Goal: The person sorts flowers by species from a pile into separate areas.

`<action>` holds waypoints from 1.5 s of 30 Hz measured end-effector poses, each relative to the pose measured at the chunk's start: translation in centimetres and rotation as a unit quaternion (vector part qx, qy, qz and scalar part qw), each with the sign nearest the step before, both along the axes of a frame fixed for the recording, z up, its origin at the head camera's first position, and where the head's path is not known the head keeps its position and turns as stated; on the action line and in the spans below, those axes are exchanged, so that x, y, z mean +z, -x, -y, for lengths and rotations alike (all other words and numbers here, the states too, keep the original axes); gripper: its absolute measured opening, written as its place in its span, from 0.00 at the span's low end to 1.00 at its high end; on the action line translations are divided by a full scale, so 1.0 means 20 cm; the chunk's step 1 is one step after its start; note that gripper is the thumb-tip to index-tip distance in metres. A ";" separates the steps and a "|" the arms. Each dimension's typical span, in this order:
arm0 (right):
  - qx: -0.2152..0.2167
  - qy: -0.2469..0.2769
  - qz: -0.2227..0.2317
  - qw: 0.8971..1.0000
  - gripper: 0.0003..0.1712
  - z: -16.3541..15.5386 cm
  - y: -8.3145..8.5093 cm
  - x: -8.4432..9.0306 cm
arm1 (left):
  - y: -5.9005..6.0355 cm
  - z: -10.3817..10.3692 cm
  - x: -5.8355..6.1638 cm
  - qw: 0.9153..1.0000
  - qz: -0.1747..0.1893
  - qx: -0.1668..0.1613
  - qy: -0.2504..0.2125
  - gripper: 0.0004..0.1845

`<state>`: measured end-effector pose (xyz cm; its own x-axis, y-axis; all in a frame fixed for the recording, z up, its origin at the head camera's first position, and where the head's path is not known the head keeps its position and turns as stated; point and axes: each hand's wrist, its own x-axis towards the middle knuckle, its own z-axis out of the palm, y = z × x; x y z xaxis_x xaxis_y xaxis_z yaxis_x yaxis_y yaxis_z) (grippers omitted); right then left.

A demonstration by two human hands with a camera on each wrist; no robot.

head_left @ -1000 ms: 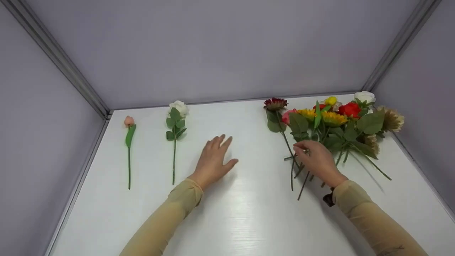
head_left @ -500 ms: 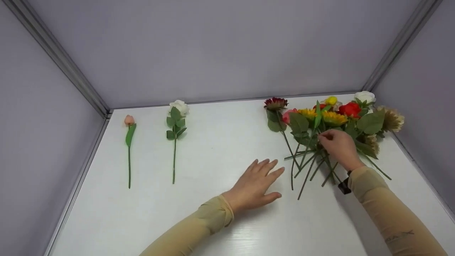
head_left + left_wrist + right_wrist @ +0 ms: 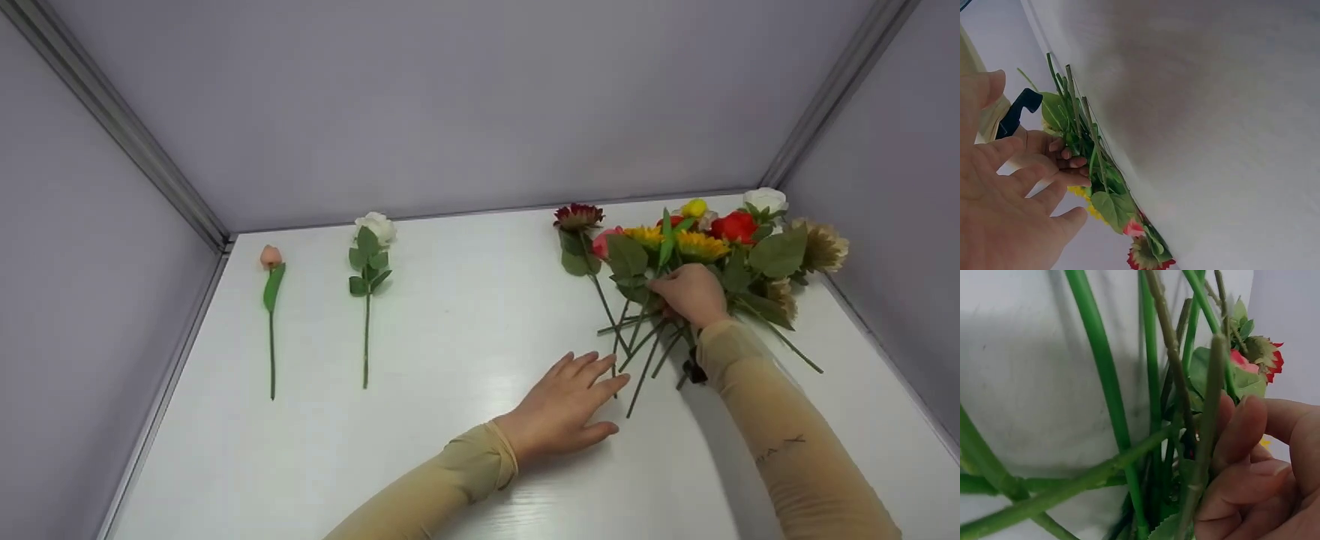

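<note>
My left hand (image 3: pixel 562 412) hovers palm down with its fingers spread, its fingertips beside the stem ends of a flower pile. In the left wrist view its fingers (image 3: pixel 1044 194) hold nothing. My right hand (image 3: pixel 691 295) reaches into the pile with curled fingers among the stems (image 3: pixel 1210 399). Whether it pinches one is unclear. The pile has yellow sunflowers (image 3: pixel 702 245), a red flower (image 3: pixel 735 226), a pink flower (image 3: pixel 606 243), a yellow bud (image 3: pixel 694 208), beige flowers (image 3: pixel 823 246) and a white rose (image 3: pixel 766 199). A dark red flower (image 3: pixel 578 217) lies at its left edge.
Off to the left, a white rose (image 3: pixel 375 227) and a pink tulip (image 3: pixel 271 258) lie apart, stems toward me. Grey panels (image 3: pixel 465 105) enclose the white table (image 3: pixel 315 450) at the back and sides.
My left hand has moved right and nearer to me, from near the separate white rose to the pile's stem ends. My right hand has moved deeper into the pile, then slightly left.
</note>
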<state>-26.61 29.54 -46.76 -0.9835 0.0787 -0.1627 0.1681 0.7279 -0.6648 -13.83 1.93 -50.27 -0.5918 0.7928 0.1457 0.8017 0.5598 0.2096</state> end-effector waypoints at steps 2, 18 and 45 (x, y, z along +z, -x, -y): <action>-0.006 0.026 0.001 1.000 0.22 -0.01 0.01 -0.01 | 0.00 0.01 0.00 1.000 -0.006 0.003 -0.002 0.36; -0.029 0.177 -0.022 0.984 0.26 0.09 -0.01 0.05 | 0.08 0.11 0.03 0.970 0.147 0.122 -0.152 0.25; 0.109 0.237 -0.084 0.962 0.12 0.95 -0.20 0.11 | 0.14 0.42 -0.04 0.706 0.428 0.240 -0.511 0.14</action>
